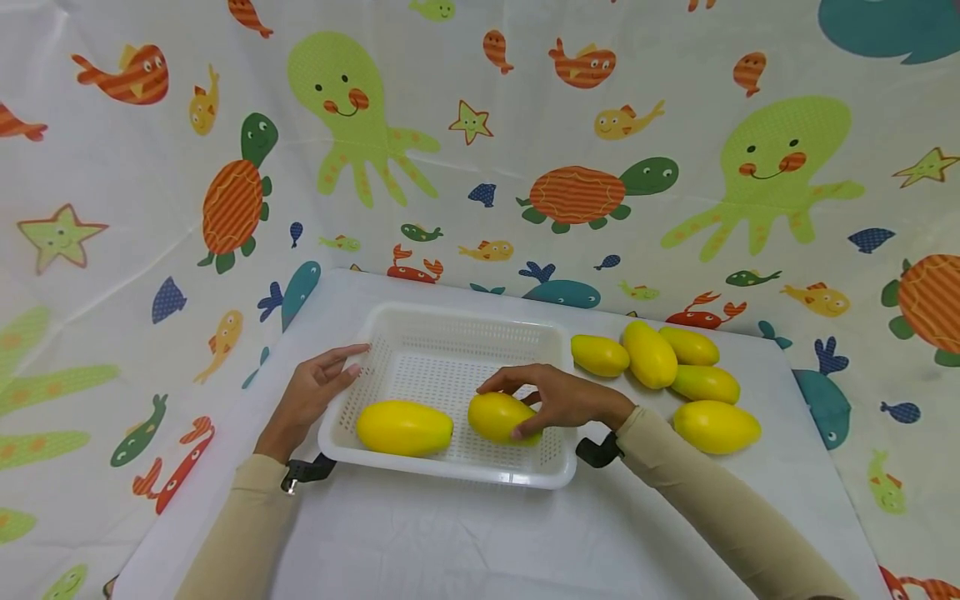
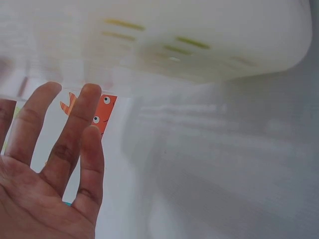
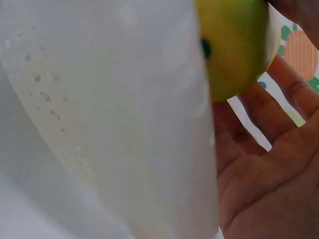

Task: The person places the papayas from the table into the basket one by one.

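Observation:
In the head view, my right hand [image 1: 558, 396] grips a yellow papaya [image 1: 497, 418] from above, with thumb and fingers around it, inside the right half of a white plastic basket [image 1: 450, 473]. The right wrist view shows the greenish end of this papaya [image 3: 234, 55] beyond the basket's wall [image 3: 149, 124]. A second papaya [image 1: 405, 428] lies lengthwise in the basket's front left part. At the left rim, my left hand [image 1: 311, 400] rests with its fingertips against the basket. Its fingers [image 2: 67, 144] look extended beside the wall in the left wrist view.
Right of the basket, several more papayas lie grouped on the white-covered table [image 1: 480, 542], the nearest papaya [image 1: 716, 427] a little in front of the others. A sheet [image 1: 450, 75] printed with sea animals hangs behind and to the sides.

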The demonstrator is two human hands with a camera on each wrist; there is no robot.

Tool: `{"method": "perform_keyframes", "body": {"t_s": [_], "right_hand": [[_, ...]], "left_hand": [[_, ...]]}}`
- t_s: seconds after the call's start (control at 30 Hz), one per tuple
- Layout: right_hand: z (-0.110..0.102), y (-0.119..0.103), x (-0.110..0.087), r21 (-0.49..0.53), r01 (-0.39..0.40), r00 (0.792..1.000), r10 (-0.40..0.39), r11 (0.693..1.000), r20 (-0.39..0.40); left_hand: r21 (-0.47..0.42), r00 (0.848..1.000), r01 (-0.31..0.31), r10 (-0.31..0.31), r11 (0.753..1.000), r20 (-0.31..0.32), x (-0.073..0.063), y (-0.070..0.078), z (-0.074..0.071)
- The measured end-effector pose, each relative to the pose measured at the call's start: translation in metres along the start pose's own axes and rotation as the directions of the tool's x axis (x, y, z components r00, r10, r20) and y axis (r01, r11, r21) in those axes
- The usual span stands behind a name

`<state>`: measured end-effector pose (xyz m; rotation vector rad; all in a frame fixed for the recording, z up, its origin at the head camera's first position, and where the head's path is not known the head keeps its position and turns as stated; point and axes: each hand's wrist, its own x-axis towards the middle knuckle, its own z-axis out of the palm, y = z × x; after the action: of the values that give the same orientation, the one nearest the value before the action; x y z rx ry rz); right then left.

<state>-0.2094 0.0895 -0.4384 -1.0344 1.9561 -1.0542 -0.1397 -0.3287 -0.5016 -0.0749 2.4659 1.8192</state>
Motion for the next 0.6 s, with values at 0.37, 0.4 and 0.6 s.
{"method": "perform_keyframes", "body": {"t_s": [0.37,0.4,0.6], "right_hand": [[-0.004,-0.005,0.009,0.027,0.006,0.991,-0.010,1.000,0.134],[-0.005,-0.005,0.011,0.023,0.009,0.989,-0.012,1.000,0.147],[-0.008,-0.009,0.024,0.027,-0.005,0.973,-0.001,1.000,0.229]], "left_hand": [[-0.007,1.000,0.005,-0.005,1.000,0.001,0.000,0.000,0.000],[-0.008,1.000,0.008,-0.008,1.000,0.000,0.000,0.001,0.000],[0.000,1.000,0.009,-0.009,1.000,0.005,0.000,0.000,0.000]]}}
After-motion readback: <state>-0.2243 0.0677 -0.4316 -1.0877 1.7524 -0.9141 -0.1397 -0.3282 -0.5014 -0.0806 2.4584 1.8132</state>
